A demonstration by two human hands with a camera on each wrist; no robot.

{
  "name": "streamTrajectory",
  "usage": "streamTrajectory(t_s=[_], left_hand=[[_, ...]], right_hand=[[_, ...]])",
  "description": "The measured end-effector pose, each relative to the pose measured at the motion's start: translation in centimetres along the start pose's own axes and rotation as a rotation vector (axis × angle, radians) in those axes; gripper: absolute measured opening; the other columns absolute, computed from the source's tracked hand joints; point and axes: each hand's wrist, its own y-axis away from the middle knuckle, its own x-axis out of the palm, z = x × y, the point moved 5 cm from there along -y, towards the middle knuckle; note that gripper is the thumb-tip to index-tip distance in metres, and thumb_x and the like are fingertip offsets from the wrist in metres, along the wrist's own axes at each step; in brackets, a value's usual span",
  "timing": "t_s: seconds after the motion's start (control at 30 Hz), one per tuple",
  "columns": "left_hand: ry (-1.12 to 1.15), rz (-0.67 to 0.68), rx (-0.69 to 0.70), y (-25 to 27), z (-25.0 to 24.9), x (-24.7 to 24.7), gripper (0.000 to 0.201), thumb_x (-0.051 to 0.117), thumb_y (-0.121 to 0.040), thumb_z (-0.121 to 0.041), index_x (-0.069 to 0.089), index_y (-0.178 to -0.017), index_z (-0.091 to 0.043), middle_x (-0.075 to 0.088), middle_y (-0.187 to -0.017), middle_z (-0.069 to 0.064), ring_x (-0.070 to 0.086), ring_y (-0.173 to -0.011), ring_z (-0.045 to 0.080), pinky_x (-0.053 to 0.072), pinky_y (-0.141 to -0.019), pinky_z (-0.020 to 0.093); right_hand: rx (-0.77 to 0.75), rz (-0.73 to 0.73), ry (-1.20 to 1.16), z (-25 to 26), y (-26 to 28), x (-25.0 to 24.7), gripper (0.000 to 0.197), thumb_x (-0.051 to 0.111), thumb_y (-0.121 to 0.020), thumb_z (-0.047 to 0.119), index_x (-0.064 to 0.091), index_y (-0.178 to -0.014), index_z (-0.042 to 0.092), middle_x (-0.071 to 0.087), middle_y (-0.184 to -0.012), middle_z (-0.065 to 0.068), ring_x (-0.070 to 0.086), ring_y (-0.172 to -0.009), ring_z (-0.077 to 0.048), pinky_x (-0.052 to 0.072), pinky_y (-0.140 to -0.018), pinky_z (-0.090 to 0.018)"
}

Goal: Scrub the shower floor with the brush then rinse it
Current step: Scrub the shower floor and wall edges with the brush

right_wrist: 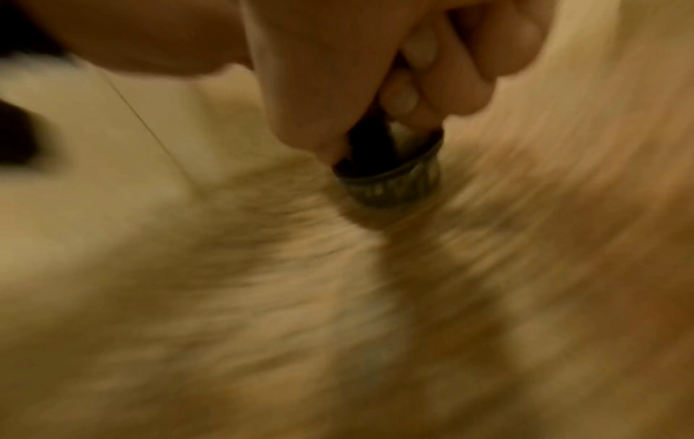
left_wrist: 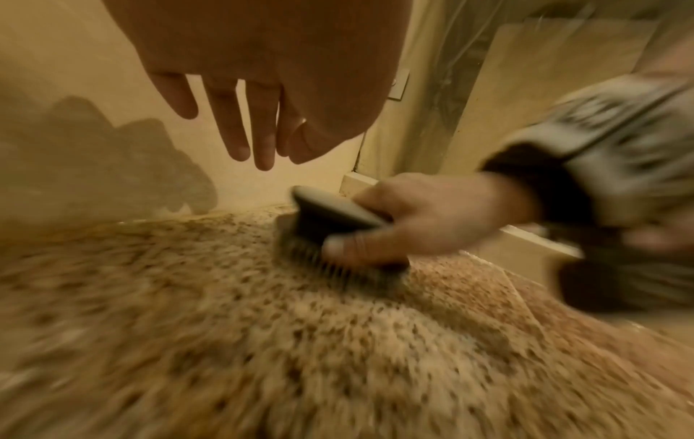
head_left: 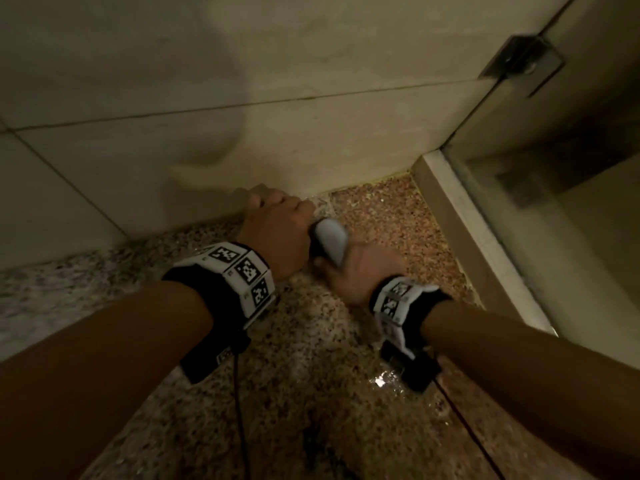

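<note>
A grey-topped scrub brush (head_left: 329, 242) with dark bristles stands bristles-down on the speckled granite shower floor (head_left: 311, 375), near the corner of the wall. My right hand (head_left: 360, 271) grips its handle, thumb along the side (left_wrist: 338, 246). In the right wrist view the fingers curl round the brush (right_wrist: 394, 181), and the picture is smeared by motion. My left hand (head_left: 277, 223) hovers just left of the brush, close to the wall. The left wrist view shows its fingers (left_wrist: 240, 130) straight and relaxed, holding nothing, above the floor (left_wrist: 263, 326).
A beige tiled wall (head_left: 173, 133) bounds the floor at the back and left. A raised pale curb (head_left: 460, 220) and a glass door (head_left: 554, 202) with a metal hinge (head_left: 523, 60) close off the right. The floor glistens with water (head_left: 381, 379) by my right wrist.
</note>
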Motion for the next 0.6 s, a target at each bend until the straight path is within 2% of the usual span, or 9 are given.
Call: streamTrajectory(t_s=[0.1,0.17,0.23,0.3,0.33,0.4,0.47,0.53,0.6], left_hand=[[-0.003,0.037,-0.037,1.2,1.6,-0.2,0.040,0.040,-0.095,-0.023,0.042,-0.134,-0.018,0.046,-0.136,0.004,0.032,-0.128,0.027,0.021,-0.102,0.041],[-0.014,0.091,-0.055,1.7,2.3,-0.5,0.041,0.039,-0.096,-0.027,0.040,-0.136,-0.017,0.043,-0.139,0.006,0.031,-0.131,0.027,0.022,-0.105,0.041],[-0.063,0.127,-0.039,2.1,2.1,-0.6,0.038,0.042,-0.094,-0.026,0.042,-0.131,-0.017,0.045,-0.136,0.006,0.032,-0.129,0.027,0.022,-0.103,0.040],[-0.085,0.122,-0.005,2.5,1.4,-0.9,0.038,0.048,-0.091,-0.024,0.043,-0.128,-0.017,0.048,-0.132,0.004,0.034,-0.126,0.026,0.023,-0.100,0.039],[-0.083,0.118,0.009,2.6,1.0,-1.0,0.038,0.049,-0.090,-0.025,0.043,-0.128,-0.017,0.048,-0.131,0.004,0.034,-0.126,0.026,0.024,-0.100,0.039],[-0.090,0.109,0.040,3.0,0.3,-1.3,0.038,0.047,-0.092,-0.028,0.042,-0.128,-0.017,0.048,-0.132,0.005,0.036,-0.125,0.027,0.026,-0.101,0.040],[-0.103,0.130,0.067,3.4,-0.1,-1.2,0.041,0.042,-0.094,-0.026,0.039,-0.133,-0.016,0.046,-0.134,0.006,0.035,-0.126,0.028,0.026,-0.101,0.042],[-0.125,0.160,0.105,3.7,-0.7,-0.6,0.042,0.041,-0.095,-0.024,0.037,-0.137,-0.017,0.045,-0.136,0.005,0.033,-0.128,0.028,0.026,-0.102,0.043],[-0.119,0.172,0.177,3.4,-2.5,0.0,0.042,0.042,-0.094,-0.025,0.038,-0.135,-0.018,0.044,-0.135,0.004,0.032,-0.127,0.027,0.025,-0.102,0.043]], right_hand=[[0.154,-0.068,0.161,-2.1,-1.3,-0.9,0.079,0.033,-0.089,0.072,0.048,-0.126,0.003,0.063,-0.101,-0.014,0.064,-0.083,-0.031,0.047,-0.063,-0.032],[0.060,-0.084,0.087,0.9,0.3,0.6,0.077,0.036,-0.090,0.069,0.044,-0.134,0.006,0.065,-0.104,-0.011,0.062,-0.079,-0.029,0.046,-0.062,-0.031],[-0.122,0.024,-0.005,5.4,3.5,2.2,0.071,0.037,-0.093,0.065,0.042,-0.136,0.009,0.065,-0.104,-0.008,0.058,-0.075,-0.026,0.043,-0.060,-0.030],[-0.287,0.123,0.040,7.6,5.0,2.8,0.066,0.035,-0.095,0.063,0.041,-0.135,0.011,0.064,-0.108,-0.008,0.061,-0.085,-0.030,0.042,-0.064,-0.030],[-0.308,0.080,0.060,7.1,4.3,2.1,0.066,0.035,-0.095,0.063,0.040,-0.139,0.015,0.064,-0.109,-0.007,0.062,-0.089,-0.030,0.041,-0.066,-0.029],[-0.143,0.008,0.099,3.0,2.1,0.6,0.070,0.035,-0.092,0.067,0.044,-0.138,0.015,0.064,-0.103,-0.008,0.062,-0.084,-0.029,0.042,-0.065,-0.028],[0.092,0.025,0.191,-2.5,0.8,-0.4,0.075,0.032,-0.091,0.070,0.054,-0.120,0.005,0.063,-0.091,-0.012,0.061,-0.072,-0.028,0.042,-0.055,-0.027],[0.216,0.028,0.239,-4.8,1.5,0.0,0.078,0.025,-0.092,0.071,0.061,-0.103,0.003,0.061,-0.076,-0.010,0.057,-0.058,-0.023,0.037,-0.046,-0.024],[0.236,-0.008,0.120,-4.2,3.4,1.4,0.079,0.025,-0.091,0.071,0.057,-0.118,0.004,0.065,-0.087,-0.011,0.060,-0.065,-0.025,0.048,-0.054,-0.027]])
